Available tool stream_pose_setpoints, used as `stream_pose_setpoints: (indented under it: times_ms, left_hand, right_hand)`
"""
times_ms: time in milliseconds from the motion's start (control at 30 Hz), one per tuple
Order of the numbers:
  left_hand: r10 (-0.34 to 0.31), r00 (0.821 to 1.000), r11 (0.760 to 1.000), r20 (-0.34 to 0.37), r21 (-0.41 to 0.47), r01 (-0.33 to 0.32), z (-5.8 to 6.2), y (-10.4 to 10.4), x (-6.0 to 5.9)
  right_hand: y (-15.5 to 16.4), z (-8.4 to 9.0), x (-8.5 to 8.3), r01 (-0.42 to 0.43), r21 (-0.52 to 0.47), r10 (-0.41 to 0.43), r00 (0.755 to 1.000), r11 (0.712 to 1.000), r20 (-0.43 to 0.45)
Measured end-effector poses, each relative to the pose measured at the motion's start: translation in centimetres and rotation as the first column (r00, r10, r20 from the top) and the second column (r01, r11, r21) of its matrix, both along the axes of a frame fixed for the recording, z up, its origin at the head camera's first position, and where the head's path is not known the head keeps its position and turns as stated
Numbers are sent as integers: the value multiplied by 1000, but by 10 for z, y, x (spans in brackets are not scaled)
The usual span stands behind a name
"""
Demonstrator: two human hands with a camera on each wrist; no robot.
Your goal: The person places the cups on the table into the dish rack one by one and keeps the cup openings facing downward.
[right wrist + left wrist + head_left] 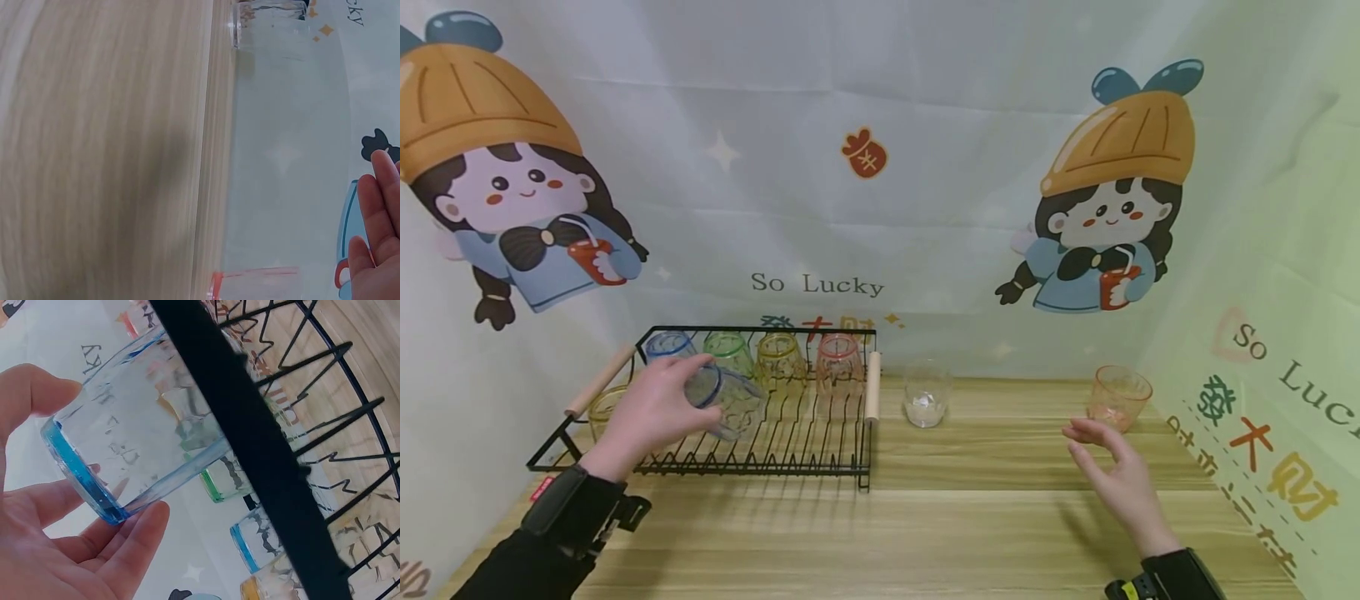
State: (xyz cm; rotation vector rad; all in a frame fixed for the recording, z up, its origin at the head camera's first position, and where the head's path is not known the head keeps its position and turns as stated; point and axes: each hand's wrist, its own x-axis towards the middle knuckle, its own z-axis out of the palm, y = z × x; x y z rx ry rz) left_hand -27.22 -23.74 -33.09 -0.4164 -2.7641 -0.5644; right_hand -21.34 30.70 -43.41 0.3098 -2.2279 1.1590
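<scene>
blue-rimmed glass (730, 402), black rack (820, 454) (wooden handles)

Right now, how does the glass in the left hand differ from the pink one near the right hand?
The blue glass lies tilted over the rack, gripped by the left hand; the pink glass stands upright on the table, untouched, near the open right hand. Both are clear tinted tumblers.

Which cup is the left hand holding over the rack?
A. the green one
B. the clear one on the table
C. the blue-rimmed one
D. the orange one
C: the left hand has its grip on the blue-rimmed cup, tilted over the black rack; the left wrist view shows its blue rim between the fingers.
</scene>
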Motion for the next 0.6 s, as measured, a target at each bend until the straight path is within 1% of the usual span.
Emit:
stream_pose_setpoints:
  times_ms: [233,467,600]
  left_hand:
    - [-2,1000,1000,13,-28,3,1,-5,-4]
    - [21,999,998,40,-53,-19,-1,-10,-9]
    - [27,998,997,58,-78,-23,-3,-11,-10]
  right_hand:
    - [4,-2,-1,12,9,-12,1000,1000,10]
    - [5,-3,-1,22,17,-22,1000,1000,9]
    - [6,-3,-1,32,25,-32,999,999,14]
